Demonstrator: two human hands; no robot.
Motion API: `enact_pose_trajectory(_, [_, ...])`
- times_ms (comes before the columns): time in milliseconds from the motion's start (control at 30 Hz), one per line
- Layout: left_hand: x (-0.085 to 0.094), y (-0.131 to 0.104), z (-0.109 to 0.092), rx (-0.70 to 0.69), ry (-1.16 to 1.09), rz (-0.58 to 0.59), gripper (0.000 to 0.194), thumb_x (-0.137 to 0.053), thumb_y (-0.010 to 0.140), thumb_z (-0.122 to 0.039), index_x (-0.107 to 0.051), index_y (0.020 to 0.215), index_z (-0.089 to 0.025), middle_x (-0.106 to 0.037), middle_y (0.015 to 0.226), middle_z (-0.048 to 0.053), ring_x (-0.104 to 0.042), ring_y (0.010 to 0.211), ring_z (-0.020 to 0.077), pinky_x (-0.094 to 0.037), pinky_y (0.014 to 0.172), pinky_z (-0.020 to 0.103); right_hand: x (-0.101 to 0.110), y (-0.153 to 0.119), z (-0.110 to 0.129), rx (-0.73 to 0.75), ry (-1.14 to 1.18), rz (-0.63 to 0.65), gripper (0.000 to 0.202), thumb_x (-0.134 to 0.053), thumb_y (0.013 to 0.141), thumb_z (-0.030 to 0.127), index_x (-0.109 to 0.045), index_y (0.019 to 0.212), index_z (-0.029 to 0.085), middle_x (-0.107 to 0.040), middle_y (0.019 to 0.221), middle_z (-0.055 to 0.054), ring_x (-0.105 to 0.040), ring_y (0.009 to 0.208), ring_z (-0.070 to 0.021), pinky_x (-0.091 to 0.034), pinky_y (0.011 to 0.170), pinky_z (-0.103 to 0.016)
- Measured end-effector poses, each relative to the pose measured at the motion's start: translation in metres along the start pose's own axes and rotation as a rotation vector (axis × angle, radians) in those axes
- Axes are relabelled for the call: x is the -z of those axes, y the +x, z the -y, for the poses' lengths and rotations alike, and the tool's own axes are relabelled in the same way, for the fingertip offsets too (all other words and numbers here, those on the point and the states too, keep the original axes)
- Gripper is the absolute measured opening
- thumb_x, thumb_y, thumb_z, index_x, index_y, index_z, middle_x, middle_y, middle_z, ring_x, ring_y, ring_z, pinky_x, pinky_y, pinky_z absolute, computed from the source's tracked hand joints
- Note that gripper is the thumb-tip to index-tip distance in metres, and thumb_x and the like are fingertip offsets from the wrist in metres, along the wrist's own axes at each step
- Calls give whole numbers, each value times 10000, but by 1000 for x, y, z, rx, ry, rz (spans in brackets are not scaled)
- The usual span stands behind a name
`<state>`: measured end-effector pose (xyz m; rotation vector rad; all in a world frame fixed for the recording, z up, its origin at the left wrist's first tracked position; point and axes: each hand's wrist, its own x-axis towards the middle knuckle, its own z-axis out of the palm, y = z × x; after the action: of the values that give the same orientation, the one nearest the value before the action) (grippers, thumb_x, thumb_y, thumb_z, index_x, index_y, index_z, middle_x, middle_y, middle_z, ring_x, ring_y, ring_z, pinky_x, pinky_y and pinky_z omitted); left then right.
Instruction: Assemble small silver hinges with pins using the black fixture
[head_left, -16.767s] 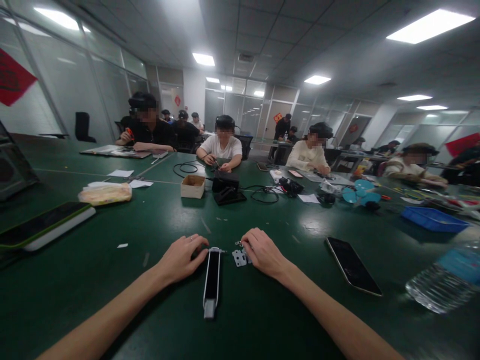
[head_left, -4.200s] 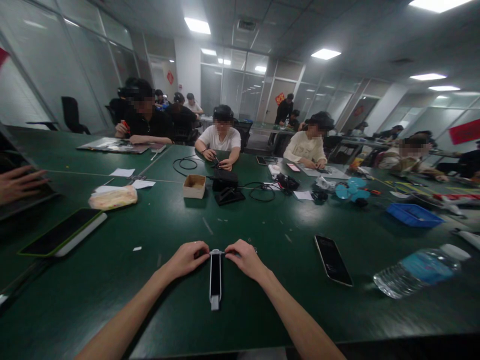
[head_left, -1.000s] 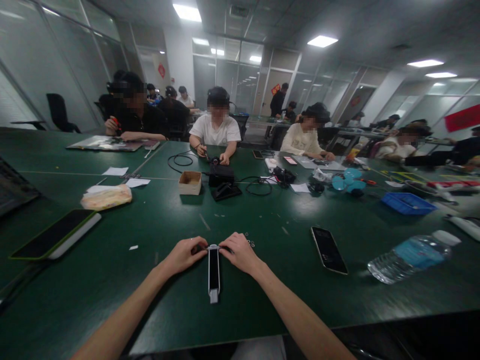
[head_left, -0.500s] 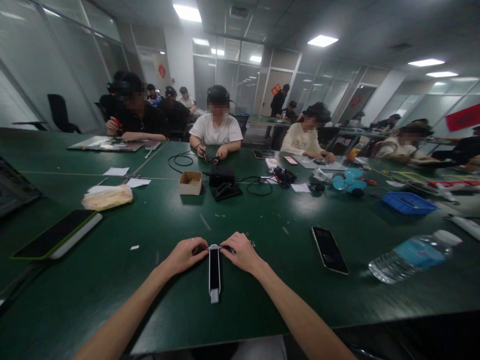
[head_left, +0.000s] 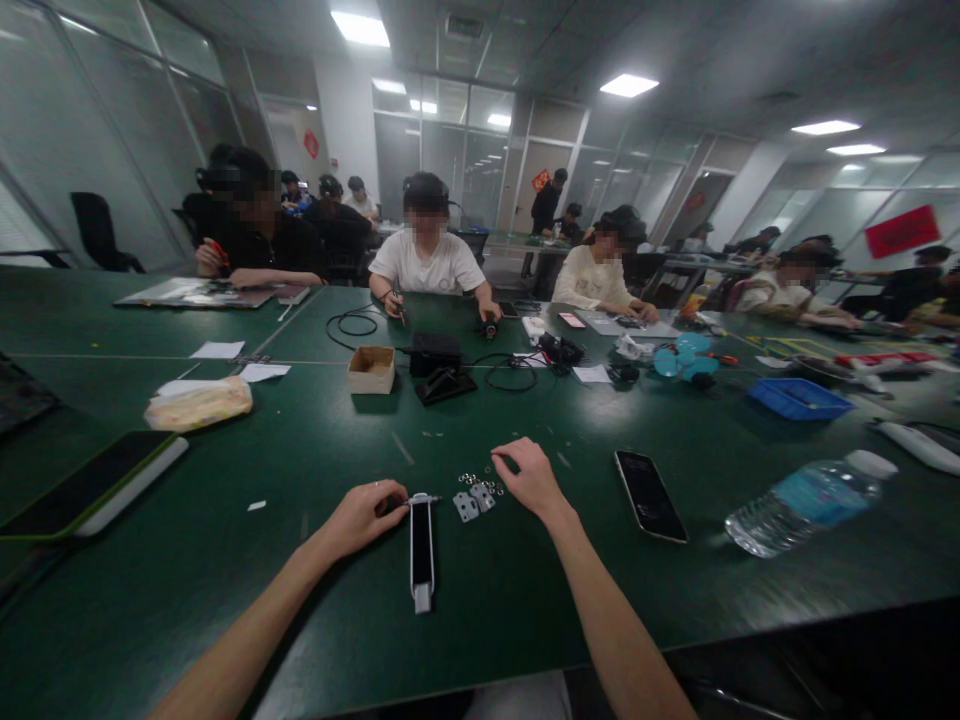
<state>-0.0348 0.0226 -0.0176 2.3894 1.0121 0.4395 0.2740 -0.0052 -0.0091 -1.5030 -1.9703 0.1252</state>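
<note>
Thumb and fingertips of my left hand (head_left: 373,516) are pinched at the left end of a thin metal rod (head_left: 429,498), which crosses the top of a slim white-framed device with a dark face (head_left: 421,550). The device lies on the green table, its narrow grey end towards me. To its right, my right hand (head_left: 529,476) is off the device, with fingers bent and apart and no object visible in them. Its fingertips are beside several small metal rings (head_left: 480,482). Grey metal plates with holes (head_left: 475,502) lie just below the rings.
A phone (head_left: 649,496) and a water bottle on its side (head_left: 810,505) lie to the right. On the left are a green-edged device (head_left: 90,480) and a plastic-wrapped bundle (head_left: 199,402). Ahead stand a small open box (head_left: 371,371) and a black stand (head_left: 442,370). People sit opposite.
My right hand has let go of the rod's right side and moved right to the small rings, uncovering the metal plates. My left hand stays at the rod.
</note>
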Motion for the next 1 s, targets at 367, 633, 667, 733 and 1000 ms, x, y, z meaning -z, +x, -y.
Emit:
enact_pose_trajectory(367, [-1, 1, 0, 25, -20, -10, 251, -499, 875, -385, -628, 961, -189, -640, 813, 11, -548, 667, 145, -431, 631, 243, 4, -10, -14, -41, 20, 260, 125, -606, 816, 199, -699, 895, 225, -672, 874, -12, -574, 849, -170, -456, 769, -302])
enact_pose_trajectory(633, [4, 2, -3, 26, -32, 12, 235, -509, 868, -372, -635, 954, -193, -640, 810, 14, -554, 680, 148, -432, 631, 243, 0, -7, -9, -72, -11, 309, 125, -611, 817, 196, -703, 895, 229, -647, 891, -30, -574, 881, -184, -455, 779, -307])
enact_pose_trajectory(667, [4, 2, -3, 30, -35, 10, 234, -509, 866, -370, -636, 955, -195, -641, 809, 13, -553, 678, 147, -433, 629, 242, 0, -7, -8, -66, -16, 304, 123, -618, 810, 193, -701, 894, 229, -646, 889, -30, -577, 882, -184, -456, 780, -304])
enact_pose_trajectory(733, [3, 0, -3, 41, -36, 2, 230, -511, 865, -363, -637, 965, -199, -644, 824, 13, -558, 691, 148, -436, 632, 239, 0, -7, -5, -51, -21, 298, 122, -617, 806, 184, -699, 882, 231, -647, 877, -29, -585, 869, -184, -462, 757, -295])
enact_pose_trajectory(1000, [-2, -6, -5, 59, -8, -71, 159, -555, 825, -291, -639, 908, -185, -626, 787, 9, -545, 654, 139, -425, 607, 230, -1, -8, 1, -182, 72, 289, 75, -591, 767, 150, -650, 763, 197, -633, 861, -48, -595, 825, -194, -475, 713, -300])
